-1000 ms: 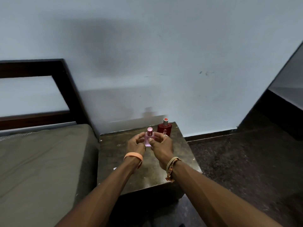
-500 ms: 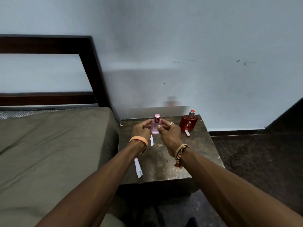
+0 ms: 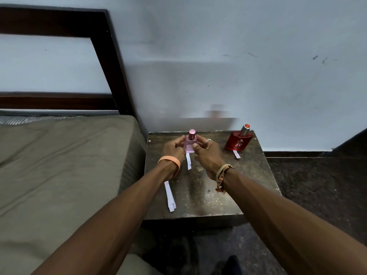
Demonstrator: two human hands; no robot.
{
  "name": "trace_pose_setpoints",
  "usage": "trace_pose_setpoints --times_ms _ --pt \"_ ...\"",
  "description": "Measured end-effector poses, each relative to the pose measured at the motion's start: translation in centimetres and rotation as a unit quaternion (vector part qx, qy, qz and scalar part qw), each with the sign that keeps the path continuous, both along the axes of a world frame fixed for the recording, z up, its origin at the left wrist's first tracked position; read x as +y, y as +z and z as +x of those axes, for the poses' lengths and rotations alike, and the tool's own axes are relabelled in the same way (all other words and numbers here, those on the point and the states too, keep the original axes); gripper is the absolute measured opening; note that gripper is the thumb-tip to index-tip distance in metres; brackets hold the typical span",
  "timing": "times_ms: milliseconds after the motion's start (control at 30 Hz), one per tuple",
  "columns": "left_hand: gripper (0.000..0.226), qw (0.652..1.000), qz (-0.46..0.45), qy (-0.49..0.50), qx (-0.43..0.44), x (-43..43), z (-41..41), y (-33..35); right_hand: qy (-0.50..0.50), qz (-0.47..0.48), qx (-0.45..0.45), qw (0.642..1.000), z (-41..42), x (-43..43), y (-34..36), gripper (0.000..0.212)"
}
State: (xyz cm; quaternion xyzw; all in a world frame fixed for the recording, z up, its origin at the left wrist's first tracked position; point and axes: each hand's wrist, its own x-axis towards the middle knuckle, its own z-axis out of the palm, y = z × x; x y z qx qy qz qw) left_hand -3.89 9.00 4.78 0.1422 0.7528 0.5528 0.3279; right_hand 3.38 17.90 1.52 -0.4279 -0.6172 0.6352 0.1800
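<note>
Olive bed (image 3: 59,165): is lying along the left, right beside the table.
Long strip (image 3: 169,196): white, is lying near the table's left front edge.
Left hand (image 3: 174,148): is curling its fingers round the pink bottle's left side, gripping it.
Pink bottle (image 3: 190,144): is standing upright between both hands near the table's back edge, cap on.
Short strip (image 3: 188,161): is sticking out below the pink bottle.
Right hand (image 3: 206,153): is pinching the pink bottle's right side with thumb and fingers.
Red bottle (image 3: 238,140): is standing apart at the back right, a small strip (image 3: 236,154) poking out under it.
Table (image 3: 258,175): dark and scuffed, is standing against the wall.
</note>
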Motion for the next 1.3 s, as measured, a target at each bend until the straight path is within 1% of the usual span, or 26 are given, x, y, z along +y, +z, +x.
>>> trace_pose_setpoints --times_ms 433,900,1067,1167,1300 --pt "0.055 1.0 -0.01 0.011 -0.002 2.1 -2.3 -3.7 0.027 0.009 -0.027 0.999 -2.7 2.3 -3.2 0.043" --pt "0.057 1.0 -0.016 0.013 -0.003 2.9 -3.3 -6.4 0.018 0.02 -0.049 0.998 -3.9 2.8 -5.8 0.04" --pt "0.063 1.0 -0.018 0.017 0.001 2.7 -3.5 -7.0 0.031 0.036 -0.042 0.998 -3.6 2.4 -5.5 0.041" --pt "0.063 1.0 -0.019 0.015 0.014 2.5 -3.4 -7.1 0.026 0.031 -0.033 0.999 -3.5 2.2 -5.3 0.042" --pt "0.062 1.0 -0.019 0.009 0.013 2.5 -3.4 -7.3 0.024 0.029 -0.045 0.998 -3.6 2.2 -5.3 0.046"
